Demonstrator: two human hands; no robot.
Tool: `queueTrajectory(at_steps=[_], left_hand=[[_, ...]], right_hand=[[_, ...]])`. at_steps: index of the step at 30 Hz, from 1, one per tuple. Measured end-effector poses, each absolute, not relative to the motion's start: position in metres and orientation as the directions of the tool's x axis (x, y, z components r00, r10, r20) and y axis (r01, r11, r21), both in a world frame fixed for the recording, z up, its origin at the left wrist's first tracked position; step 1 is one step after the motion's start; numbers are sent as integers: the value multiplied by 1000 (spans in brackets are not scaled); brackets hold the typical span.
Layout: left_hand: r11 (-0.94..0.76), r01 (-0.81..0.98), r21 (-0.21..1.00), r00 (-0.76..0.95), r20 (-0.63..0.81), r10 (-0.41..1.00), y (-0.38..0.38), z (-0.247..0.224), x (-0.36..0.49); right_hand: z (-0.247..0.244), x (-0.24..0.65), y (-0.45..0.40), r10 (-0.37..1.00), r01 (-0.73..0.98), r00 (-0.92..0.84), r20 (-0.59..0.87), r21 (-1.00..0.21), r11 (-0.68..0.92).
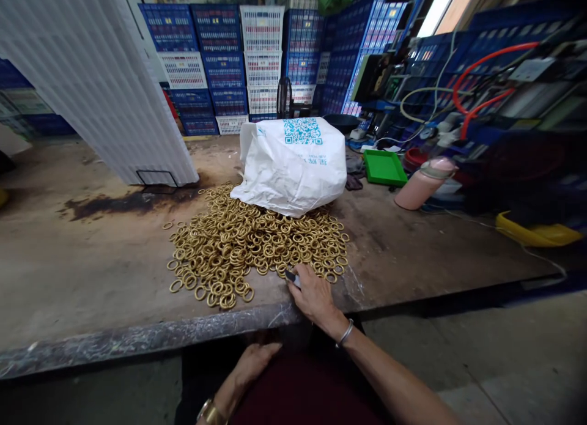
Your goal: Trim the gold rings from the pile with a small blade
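A wide heap of brass-coloured metal rings [257, 241] lies on the worn table. At the heap's near right edge, my right hand [314, 292] is closed around a small grey-and-black object [292, 278], whose kind I cannot make out. Those fingers point toward the rings, and a bracelet circles that wrist. My left hand [257, 361] rests low in front of my body, short of the table's front edge. Its fingers are mostly hidden, so its grip does not show. Behind the rings, a white sack [293, 168] with blue print lies on its side, overlapping the back of the heap.
A tall stack of white ribbed sheets [105, 76] stands on the left by a black wire stand [158, 179]. To the right are a green tray [385, 167], a pink bottle [424, 183] and a yellow scoop-like container [536, 230]. Stacked crates [224, 67] line the back.
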State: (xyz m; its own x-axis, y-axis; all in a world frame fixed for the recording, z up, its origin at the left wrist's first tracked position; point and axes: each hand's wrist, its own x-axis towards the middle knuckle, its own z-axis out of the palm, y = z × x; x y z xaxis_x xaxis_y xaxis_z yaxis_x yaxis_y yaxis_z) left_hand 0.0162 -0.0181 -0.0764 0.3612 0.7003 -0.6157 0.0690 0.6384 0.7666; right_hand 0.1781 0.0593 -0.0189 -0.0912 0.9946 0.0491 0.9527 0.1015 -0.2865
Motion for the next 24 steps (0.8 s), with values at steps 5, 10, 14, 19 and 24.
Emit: queueTrajectory(at_steps=[5, 10, 14, 19, 24], left_hand=[[458, 196, 867, 503, -490, 712, -19, -51, 9], [313, 232, 921, 508, -389, 769, -22, -3, 11], [242, 115, 963, 230, -263, 937, -6, 0, 20], [-165, 325, 931, 36, 162, 986, 18, -23, 21], [-468, 407, 784, 201, 423, 884, 31, -21, 20]], right_hand=[[-23, 180, 59, 985, 912, -108, 131, -382, 151], [-31, 182, 61, 974, 864, -118, 193, -464, 197], [-35, 183, 65, 973, 829, -104, 208, -522, 200], [-23, 181, 73, 995, 632, -68, 71, -768, 98], [-8, 175, 70, 920, 217, -263, -292, -947, -238]])
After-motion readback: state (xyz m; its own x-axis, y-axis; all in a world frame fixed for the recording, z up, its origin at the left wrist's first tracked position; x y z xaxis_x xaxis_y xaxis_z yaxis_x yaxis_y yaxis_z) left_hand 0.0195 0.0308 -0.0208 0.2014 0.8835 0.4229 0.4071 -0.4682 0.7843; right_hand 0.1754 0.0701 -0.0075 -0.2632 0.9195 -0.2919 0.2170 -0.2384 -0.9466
